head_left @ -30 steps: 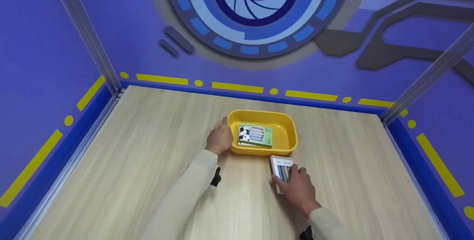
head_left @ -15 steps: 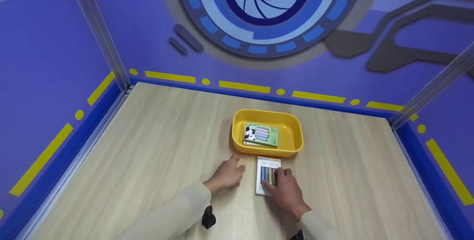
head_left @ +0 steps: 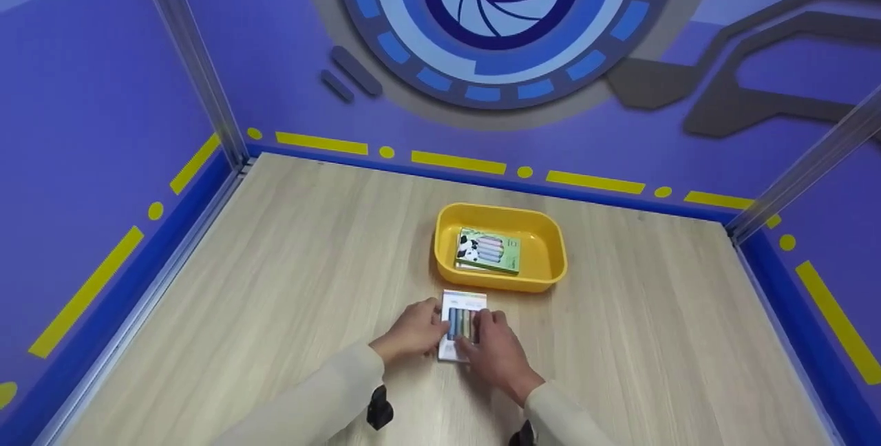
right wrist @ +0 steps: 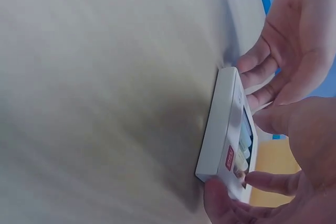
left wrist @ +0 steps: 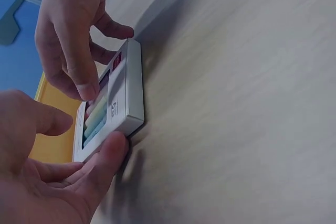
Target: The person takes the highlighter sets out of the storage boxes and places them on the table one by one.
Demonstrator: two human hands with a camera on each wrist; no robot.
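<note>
A white box [head_left: 462, 300] with a window showing several coloured sticks lies in front of the yellow bin [head_left: 495, 283]. My right hand [head_left: 501, 355] grips the box along its right side, the thumb over its face. At the opposite side my left hand [head_left: 411, 329] holds the edge, fingertips along it. In the left wrist view, the left hand [left wrist: 58, 187] has a fingertip against the near corner of the box [left wrist: 134, 85]. In the right wrist view, fingers of the right hand [right wrist: 310, 161] bend over the box's end, by a red label.
Inside the bin a green box [head_left: 511, 263] with a panda picture lies on the left, over another pale item. The wooden table [head_left: 330, 246] meets purple-blue walls [head_left: 275, 60] at the back and sides, with metal posts [head_left: 196, 54] at the corners.
My left hand has left the bin's left wall and come to the box's left edge. The right hand has brought the box leftward and still holds it.
</note>
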